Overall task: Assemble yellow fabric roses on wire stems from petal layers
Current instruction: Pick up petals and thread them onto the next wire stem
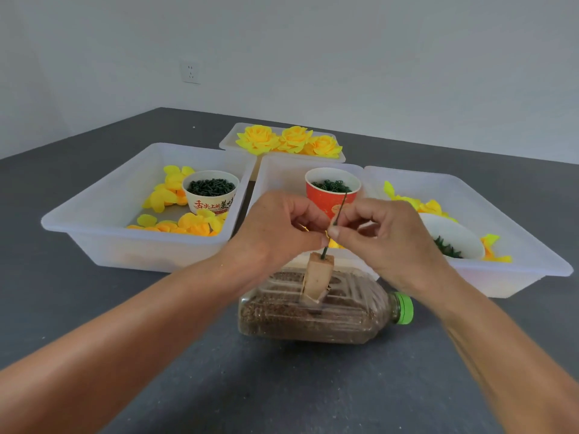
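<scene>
A thin green wire stem [340,208] stands tilted in a small wooden block [319,277] fixed on a lying plastic bottle [313,314] filled with brown grains. My left hand [279,227] and my right hand [382,233] meet at the stem's lower part, fingertips pinching at it. A bit of yellow petal [332,244] shows under the fingertips. Three finished yellow roses [291,140] lie in the far tray [228,142]. Loose yellow petal layers [175,195] fill the left tray [103,233].
A white paper cup [210,191] of dark green parts stands in the left tray. A red cup [332,191] of green pieces is in the middle tray [275,173]. The right tray [517,245] holds a tipped white cup [451,236] and petals. The dark table [282,386] runs below.
</scene>
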